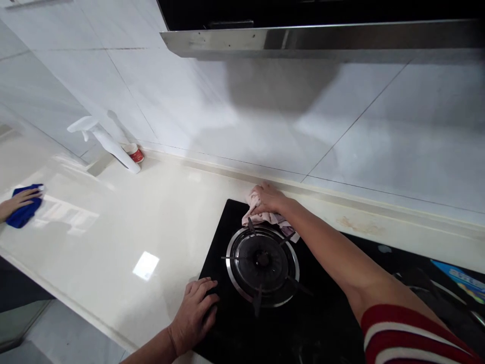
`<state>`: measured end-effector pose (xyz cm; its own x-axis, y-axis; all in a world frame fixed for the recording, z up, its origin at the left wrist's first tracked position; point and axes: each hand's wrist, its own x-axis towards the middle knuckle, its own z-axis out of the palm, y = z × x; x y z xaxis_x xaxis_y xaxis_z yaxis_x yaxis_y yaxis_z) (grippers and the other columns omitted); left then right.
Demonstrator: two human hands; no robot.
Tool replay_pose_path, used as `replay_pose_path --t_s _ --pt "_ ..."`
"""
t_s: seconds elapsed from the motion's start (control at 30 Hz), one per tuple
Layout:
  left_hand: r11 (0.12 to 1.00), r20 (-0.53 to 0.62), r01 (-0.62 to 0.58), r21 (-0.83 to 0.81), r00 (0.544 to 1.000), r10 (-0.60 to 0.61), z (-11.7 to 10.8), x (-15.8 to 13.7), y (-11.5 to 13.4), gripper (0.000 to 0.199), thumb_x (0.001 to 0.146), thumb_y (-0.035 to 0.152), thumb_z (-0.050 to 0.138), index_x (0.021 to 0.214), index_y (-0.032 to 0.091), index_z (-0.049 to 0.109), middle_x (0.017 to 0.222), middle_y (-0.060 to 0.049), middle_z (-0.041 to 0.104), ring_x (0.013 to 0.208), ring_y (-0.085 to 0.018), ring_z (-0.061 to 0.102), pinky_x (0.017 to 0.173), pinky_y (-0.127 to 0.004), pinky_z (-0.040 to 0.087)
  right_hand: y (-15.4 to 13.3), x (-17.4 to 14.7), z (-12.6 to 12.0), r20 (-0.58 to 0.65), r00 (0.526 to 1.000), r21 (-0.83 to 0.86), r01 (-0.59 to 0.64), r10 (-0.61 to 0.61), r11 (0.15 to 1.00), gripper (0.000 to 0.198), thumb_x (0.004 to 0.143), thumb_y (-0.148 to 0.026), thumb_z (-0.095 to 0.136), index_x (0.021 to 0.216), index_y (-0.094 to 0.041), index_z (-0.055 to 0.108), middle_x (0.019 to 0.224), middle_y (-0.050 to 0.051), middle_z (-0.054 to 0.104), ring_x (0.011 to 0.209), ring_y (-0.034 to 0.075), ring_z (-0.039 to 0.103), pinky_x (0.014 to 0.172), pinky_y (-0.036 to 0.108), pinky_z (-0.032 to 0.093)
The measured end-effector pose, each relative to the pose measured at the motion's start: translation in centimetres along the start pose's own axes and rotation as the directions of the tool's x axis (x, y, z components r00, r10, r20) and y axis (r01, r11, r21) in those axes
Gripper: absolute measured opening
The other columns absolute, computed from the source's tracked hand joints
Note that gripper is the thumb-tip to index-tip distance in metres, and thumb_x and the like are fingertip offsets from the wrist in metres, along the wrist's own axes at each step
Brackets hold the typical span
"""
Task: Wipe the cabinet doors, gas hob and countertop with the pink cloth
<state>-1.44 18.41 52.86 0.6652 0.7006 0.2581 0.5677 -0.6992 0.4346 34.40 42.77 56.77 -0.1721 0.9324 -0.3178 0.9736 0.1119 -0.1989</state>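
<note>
Our right hand (268, 198) clutched crumpled pale-pink cloth (265, 218) behind round steel-rimmed burner (261, 259); left hand (196, 307) lay burner-left, half-curled, empty.

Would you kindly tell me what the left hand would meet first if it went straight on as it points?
The left hand would probably meet the burner first, though depth is hard to judge from one view.

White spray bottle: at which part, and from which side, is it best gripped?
I would grip the bottle around its narrow body, below the trigger head, coming from the counter side. The overhanging head should help against slipping; the wall is behind it, with a red-and-white container beside its base.
</note>
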Motion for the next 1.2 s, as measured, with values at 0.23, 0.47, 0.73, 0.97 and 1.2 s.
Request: replay_pose_path --t_s 0.23,0.47,0.73,0.97,1.2 --pt "0.999 -0.001 -0.017 0.045 1.0 0.017 0.1 0.3 -0.3 0.024 0.088 0.009 0.052 0.106 0.022 0.062 0.126 -0.01 0.063 0.124 -0.027 0.053 0.097 -0.045 0.046 5.1 -7.3 1.7 -0.083 0.916 0.073 -0.386 0.391 0.92 0.08 0.07 -0.068 0.074 0.129 -0.021 0.045 0.13 0.015 0.043 0.117 0.033 0.048 0.088 0.038 0.045" --pt "0.994 -0.039 -0.068 0.082 0.997 0.071 0.2 0.6 -1.0 0.02 0.089 0.012 0.054 0.104 0.023 0.062 0.125 -0.009 0.064 0.121 -0.026 0.054 0.097 -0.045 0.045 5.9 -14.5 3.8 -0.168 0.78 0.138 -0.587 0.603 0.798 0.067 0.082 -0.063 0.065 0.128 -0.019 0.045 0.128 0.014 0.044 0.114 0.031 0.048 0.083 0.036 0.046" --pt "0.986 -0.051 -0.12 0.119 0.991 0.127 0.6 1.0 -1.9 0.015 0.09 0.017 0.056 0.103 0.023 0.062 0.122 -0.009 0.064 0.119 -0.027 0.056 0.097 -0.046 0.045 2.6 -22.8 8.4 -0.261 0.71 0.203 -0.622 0.655 0.756 0.057 0.086 -0.048 0.065 0.132 -0.019 0.046 0.13 0.015 0.045 0.112 0.03 0.045 0.09 0.038 0.043" --pt "0.976 -0.084 -0.158 0.152 0.981 0.172 0.5 1.4 -1.9 0.014 0.091 0.02 0.055 0.103 0.023 0.061 0.12 -0.009 0.065 0.115 -0.027 0.058 0.094 -0.045 0.046 0.9 -24.6 9.3 -0.261 0.615 0.279 -0.69 0.744 0.668 0.057 0.087 -0.05 0.063 0.132 -0.018 0.048 0.13 0.014 0.045 0.112 0.03 0.045 0.093 0.038 0.042" --pt "0.978 -0.102 -0.136 0.161 0.983 0.154 0.6 1.2 -1.4 0.015 0.091 0.018 0.053 0.103 0.022 0.062 0.12 -0.009 0.066 0.115 -0.026 0.059 0.094 -0.044 0.047 -0.2 -24.9 8.9 -0.232 0.635 0.29 -0.678 0.737 0.676 0.057 0.085 -0.056 0.063 0.129 -0.022 0.051 0.131 0.013 0.045 0.115 0.03 0.045 0.09 0.041 0.044"
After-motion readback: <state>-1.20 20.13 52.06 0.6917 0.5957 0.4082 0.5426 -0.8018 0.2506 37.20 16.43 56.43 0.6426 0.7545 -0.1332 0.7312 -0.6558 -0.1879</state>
